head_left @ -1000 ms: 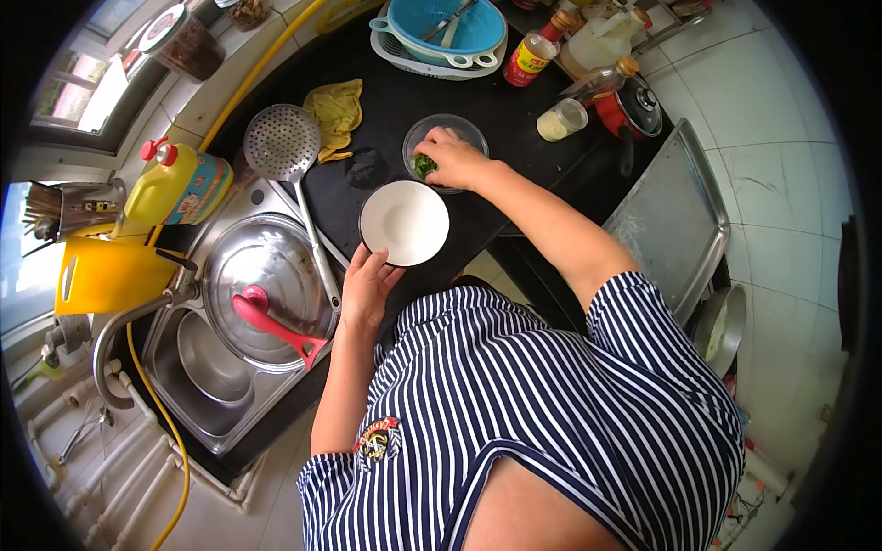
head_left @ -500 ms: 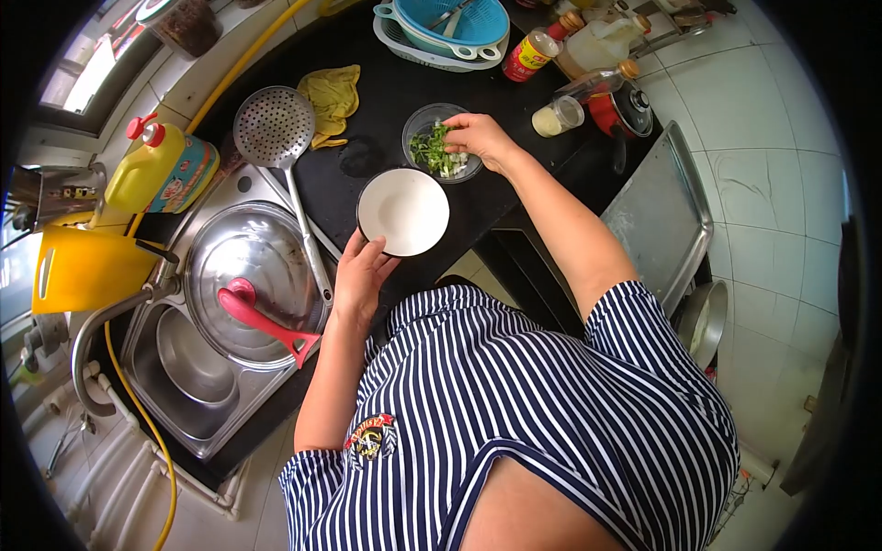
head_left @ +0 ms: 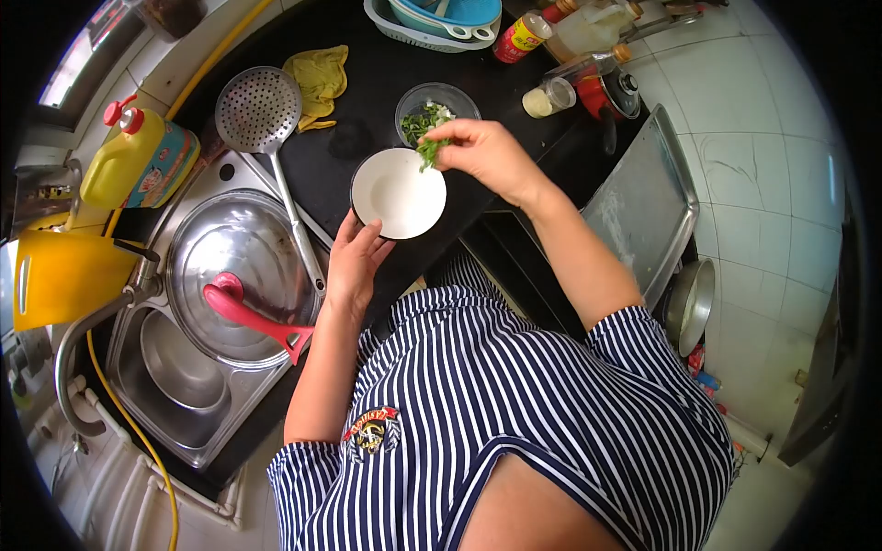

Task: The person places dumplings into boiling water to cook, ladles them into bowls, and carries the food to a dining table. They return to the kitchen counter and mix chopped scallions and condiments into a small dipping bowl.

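Observation:
My left hand (head_left: pixel 359 260) grips the near rim of a white bowl (head_left: pixel 399 195) with a dark edge, the thumb inside it. The bowl's inside shows white, with no food in it. My right hand (head_left: pixel 480 158) pinches a bunch of chopped green herbs (head_left: pixel 429 156), which looks like scallion or cilantro, over the bowl's far right rim. Just behind is a clear bowl (head_left: pixel 450 90) holding more chopped greens and white bits. The fingertips are partly hidden by the greens.
A skimmer (head_left: pixel 259 110) and a yellow cloth (head_left: pixel 319 83) lie left on the black counter. A large lid (head_left: pixel 197 317) with a red handle covers part of the sink (head_left: pixel 207 436). Sauce bottles (head_left: pixel 524 39), a small jar (head_left: pixel 548 98) and a red pot (head_left: pixel 606 92) stand at right.
My right hand has lifted greens out of the clear bowl and brought them toward me, over the white bowl's edge. My left hand still holds the white bowl. The view has shifted slightly.

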`<act>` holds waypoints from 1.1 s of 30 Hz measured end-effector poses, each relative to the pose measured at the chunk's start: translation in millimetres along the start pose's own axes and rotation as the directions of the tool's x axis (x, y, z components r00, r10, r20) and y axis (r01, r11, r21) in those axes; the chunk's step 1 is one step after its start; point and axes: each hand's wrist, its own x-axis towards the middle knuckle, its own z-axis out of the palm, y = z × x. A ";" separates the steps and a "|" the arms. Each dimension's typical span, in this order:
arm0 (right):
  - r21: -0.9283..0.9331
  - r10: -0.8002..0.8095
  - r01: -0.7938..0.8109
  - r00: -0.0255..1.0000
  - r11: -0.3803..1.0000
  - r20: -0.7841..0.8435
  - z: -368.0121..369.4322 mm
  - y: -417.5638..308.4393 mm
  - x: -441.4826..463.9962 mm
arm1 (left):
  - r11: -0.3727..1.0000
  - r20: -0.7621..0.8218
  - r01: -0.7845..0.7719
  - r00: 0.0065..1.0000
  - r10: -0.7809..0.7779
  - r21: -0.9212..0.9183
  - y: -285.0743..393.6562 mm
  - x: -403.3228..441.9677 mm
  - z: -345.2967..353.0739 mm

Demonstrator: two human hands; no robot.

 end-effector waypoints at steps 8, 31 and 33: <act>-0.445 -0.001 0.054 0.993 0.894 0.119 26.7 18.3 -12.6 | 1.000 -0.027 -0.011 1.000 0.011 0.001 -5.7 4.5 0.8; -0.988 -0.035 0.049 0.998 0.146 0.044 -73.1 78.6 94.2 | 0.997 -0.116 -0.063 0.991 0.059 -0.032 -14.1 2.1 27.2; -0.978 -0.085 0.124 0.990 0.167 0.111 -81.6 87.5 97.9 | 0.996 -0.118 -0.074 0.991 0.068 -0.049 -14.9 1.8 27.0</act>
